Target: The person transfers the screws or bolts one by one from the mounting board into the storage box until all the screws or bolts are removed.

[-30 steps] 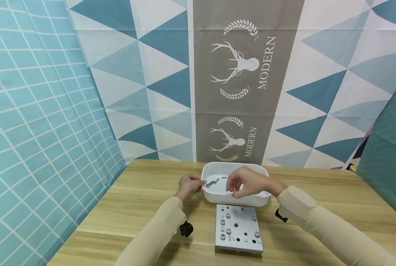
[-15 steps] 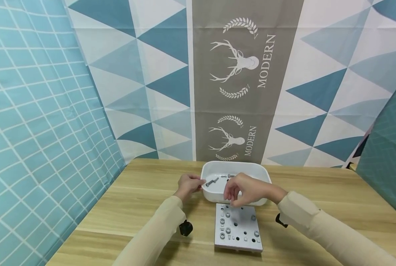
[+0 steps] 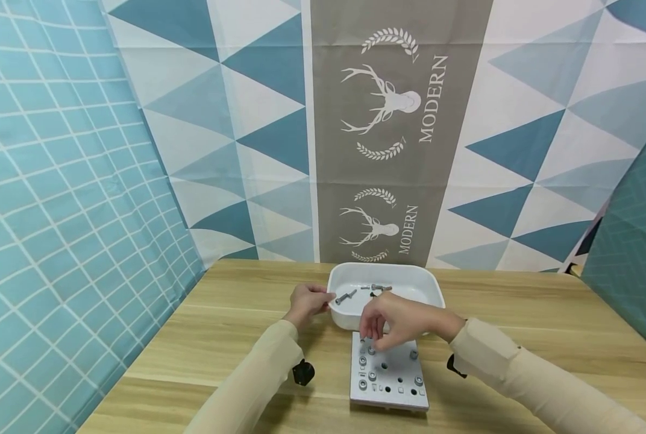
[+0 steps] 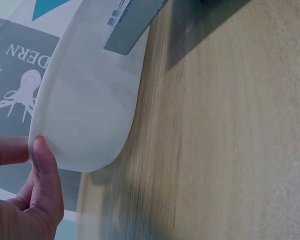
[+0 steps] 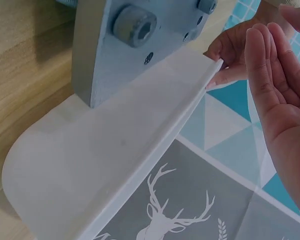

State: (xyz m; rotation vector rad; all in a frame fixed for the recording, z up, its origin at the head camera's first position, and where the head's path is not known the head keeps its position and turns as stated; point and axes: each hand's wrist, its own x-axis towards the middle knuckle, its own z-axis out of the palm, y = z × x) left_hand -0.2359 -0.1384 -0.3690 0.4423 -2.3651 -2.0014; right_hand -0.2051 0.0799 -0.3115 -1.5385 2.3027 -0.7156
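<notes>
My left hand (image 3: pixel 307 301) pinches the left rim of a white plastic tray (image 3: pixel 431 280); the left wrist view shows thumb and fingers on either side of that rim. Metal socket-head bolts (image 3: pixel 346 296) lie inside the tray. In front of it is a silver metal plate (image 3: pixel 385 380) with holes and several socket-head screws (image 3: pixel 372 376) set in its top. Over the plate's far end hovers my right hand (image 3: pixel 396 322), fingers bent downward in the head view. In the right wrist view its fingers (image 5: pixel 262 65) look fairly straight, with nothing visible between them and the thumb.
Under everything is a wood-grain table (image 3: pixel 236 337). A patterned cloth (image 3: pixel 372 150) with deer prints hangs behind, and a blue checked cloth (image 3: pixel 73 211) hangs at the left. Black wrist devices (image 3: pixel 304 372) show below the sleeves.
My right hand has moved from above the tray toward me, over the far part of the plate, uncovering another bolt in the tray. The left hand keeps its hold on the rim.
</notes>
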